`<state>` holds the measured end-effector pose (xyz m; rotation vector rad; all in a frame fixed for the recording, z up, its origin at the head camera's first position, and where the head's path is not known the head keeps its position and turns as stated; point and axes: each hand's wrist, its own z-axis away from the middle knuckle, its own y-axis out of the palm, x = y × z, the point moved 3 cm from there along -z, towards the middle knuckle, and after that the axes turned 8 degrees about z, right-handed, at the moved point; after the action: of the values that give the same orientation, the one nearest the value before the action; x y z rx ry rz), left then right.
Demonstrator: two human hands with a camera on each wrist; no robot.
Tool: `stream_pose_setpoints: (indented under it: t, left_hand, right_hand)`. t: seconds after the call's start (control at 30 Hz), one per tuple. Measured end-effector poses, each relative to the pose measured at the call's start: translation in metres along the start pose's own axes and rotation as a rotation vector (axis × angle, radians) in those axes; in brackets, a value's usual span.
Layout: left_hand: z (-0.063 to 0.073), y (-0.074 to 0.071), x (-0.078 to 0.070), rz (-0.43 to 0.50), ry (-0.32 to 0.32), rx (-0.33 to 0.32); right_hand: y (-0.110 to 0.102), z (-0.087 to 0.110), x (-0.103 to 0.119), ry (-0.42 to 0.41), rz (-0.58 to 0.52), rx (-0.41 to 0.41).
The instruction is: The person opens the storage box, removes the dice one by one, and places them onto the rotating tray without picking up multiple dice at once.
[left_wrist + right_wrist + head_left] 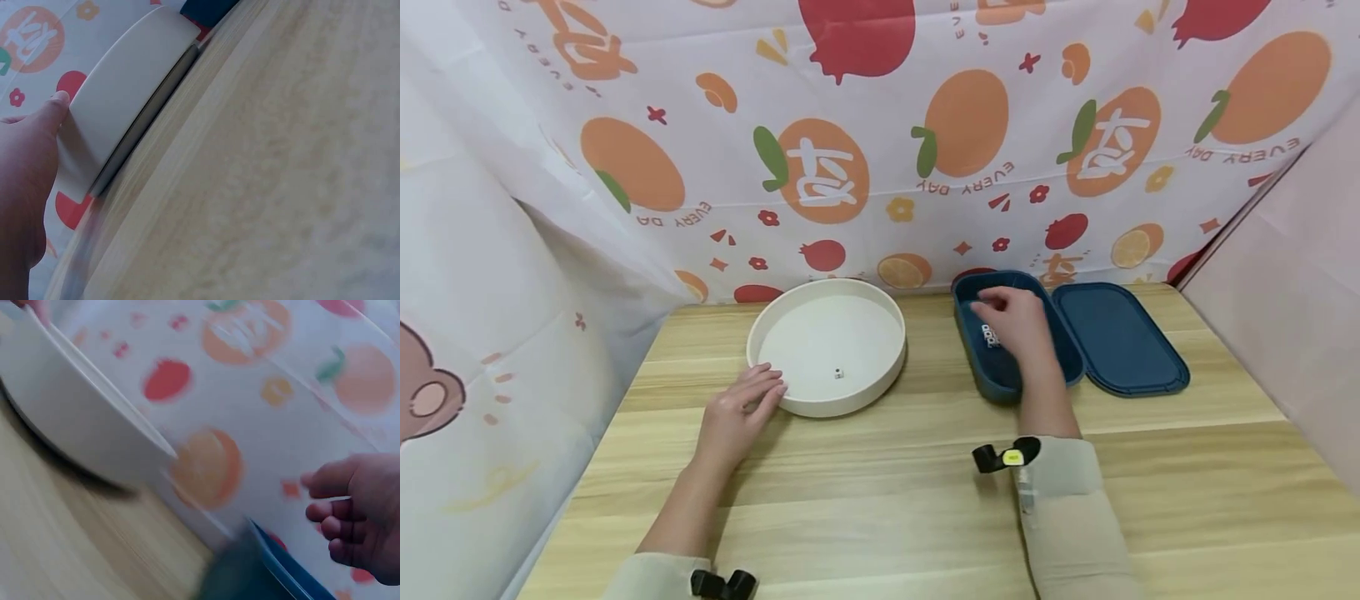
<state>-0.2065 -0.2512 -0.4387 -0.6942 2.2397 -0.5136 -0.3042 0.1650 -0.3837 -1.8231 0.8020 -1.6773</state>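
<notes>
A round white tray (820,346) with a raised rim stands on the table, a tiny white cube (838,373) with dark marks inside it. My left hand (739,417) rests on the tray's near left rim, its thumb (53,112) along the edge. Over a dark blue rectangular box (988,392) hovers my right hand (1018,325), thumb extended and the other fingers (344,531) loosely curled. Nothing shows in its grasp. Several small white cubes (990,335) lie on the box floor, partly behind that hand.
The blue lid (1123,337) lies flat to the right of the box. Behind the table (880,492) hangs a fruit-print cloth (880,167), close to the tray and box. Pale cloth covers both sides.
</notes>
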Motion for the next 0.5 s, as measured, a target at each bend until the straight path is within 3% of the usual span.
stream_pose_setpoints:
  t: [0.1, 0.23, 0.37, 0.5]
  left_hand:
    - [0.001, -0.002, 0.002, -0.005, 0.001, -0.006]
    - [0.001, -0.002, 0.003, 0.002, 0.011, -0.01]
    - [0.002, 0.001, 0.005, 0.019, 0.021, -0.01]
    - [0.003, 0.002, 0.005, 0.02, 0.025, -0.017]
  right_hand:
    - [-0.013, 0.0, -0.029, 0.082, 0.09, 0.045]
    - [-0.012, -0.003, -0.053, 0.203, 0.16, 0.163]
    - [-0.005, -0.005, -0.062, 0.277, 0.187, 0.249]
    - [0.0, -0.005, -0.063, 0.275, 0.205, 0.274]
